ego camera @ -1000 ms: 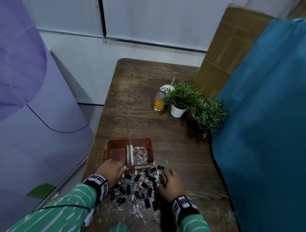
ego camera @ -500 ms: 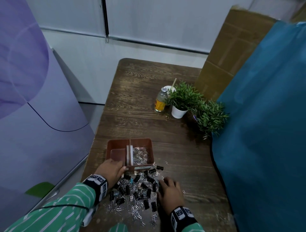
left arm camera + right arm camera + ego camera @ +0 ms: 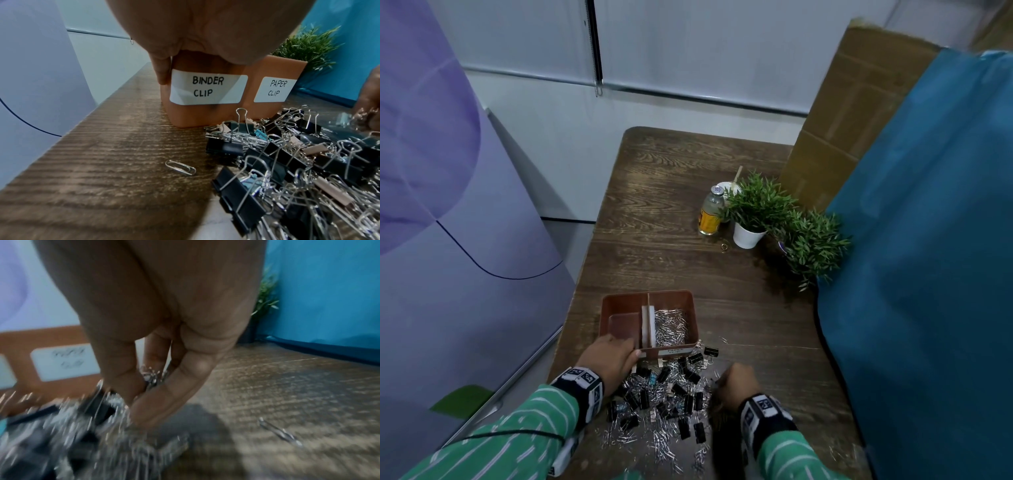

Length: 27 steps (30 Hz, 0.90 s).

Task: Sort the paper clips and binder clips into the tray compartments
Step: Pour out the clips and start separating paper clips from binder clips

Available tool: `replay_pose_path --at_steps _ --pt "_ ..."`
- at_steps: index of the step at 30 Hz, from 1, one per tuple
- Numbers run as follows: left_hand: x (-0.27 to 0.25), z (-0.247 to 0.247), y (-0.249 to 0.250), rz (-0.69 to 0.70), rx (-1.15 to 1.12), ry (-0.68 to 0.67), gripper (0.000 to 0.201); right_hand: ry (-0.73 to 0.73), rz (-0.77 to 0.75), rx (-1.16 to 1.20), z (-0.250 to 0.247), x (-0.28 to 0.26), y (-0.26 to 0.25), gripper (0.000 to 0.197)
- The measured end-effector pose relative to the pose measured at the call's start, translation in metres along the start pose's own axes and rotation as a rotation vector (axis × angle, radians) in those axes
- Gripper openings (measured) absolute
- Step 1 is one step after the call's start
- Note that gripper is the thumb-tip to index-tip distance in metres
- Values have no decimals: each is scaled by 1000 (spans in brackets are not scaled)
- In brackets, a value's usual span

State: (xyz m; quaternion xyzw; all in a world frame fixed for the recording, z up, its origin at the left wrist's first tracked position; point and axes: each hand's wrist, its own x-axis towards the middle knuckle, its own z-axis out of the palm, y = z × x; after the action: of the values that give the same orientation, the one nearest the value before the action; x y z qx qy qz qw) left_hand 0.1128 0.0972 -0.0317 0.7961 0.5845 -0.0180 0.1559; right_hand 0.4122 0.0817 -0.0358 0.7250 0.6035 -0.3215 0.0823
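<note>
Our right hand (image 3: 734, 385) has drawn back from the pile and now pinches some paper clips (image 3: 152, 375); our left hand (image 3: 611, 359) still grips the tray (image 3: 681, 349), so dropping them in the right compartment comes next.

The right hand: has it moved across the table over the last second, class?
Yes. The right hand has pulled back from the tray's front wall toward the person, and now pinches paper clips at the pile's right edge.
</note>
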Motion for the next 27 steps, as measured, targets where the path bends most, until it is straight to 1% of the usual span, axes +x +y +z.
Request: replay_pose_path --at_steps 2,4,5,7,9,11,14,16,19,22,24,27 --pt "0 0 0 -3 -3 3 34 -35 29 135 -17 0 -2 9" --pt "0 -1 0 -4 3 -1 35 -33 45 311 -38 0 -8 17" --pt "-1 -1 0 -6 4 -5 35 -17 43 406 -49 -1 -13 18" --pt "-1 -2 1 -9 -3 -8 33 26 19 597 -69 -5 -31 9" --pt "-1 -1 1 -12 -12 -4 31 68 -39 710 -84 -6 -52 9" --pt "-2 -2 0 -17 -23 5 30 85 -92 755 -93 -5 -72 11" --pt "-3 -2 1 -16 -29 8 32 110 -132 749 -90 1 -88 12" --pt "-3 -4 2 -11 -26 10 33 115 -133 744 -82 7 -91 14" --pt "-3 -7 3 -5 -15 13 39 118 -142 763 -71 9 -91 17" --pt "-3 -7 3 -15 -9 3 37 132 -155 829 -65 5 -84 18" --pt "-3 -6 2 -21 -14 3 38 124 -168 894 -62 -1 -70 15" --pt "-3 -5 2 -15 -10 3 55 68 -124 1021 -49 -16 -37 11"
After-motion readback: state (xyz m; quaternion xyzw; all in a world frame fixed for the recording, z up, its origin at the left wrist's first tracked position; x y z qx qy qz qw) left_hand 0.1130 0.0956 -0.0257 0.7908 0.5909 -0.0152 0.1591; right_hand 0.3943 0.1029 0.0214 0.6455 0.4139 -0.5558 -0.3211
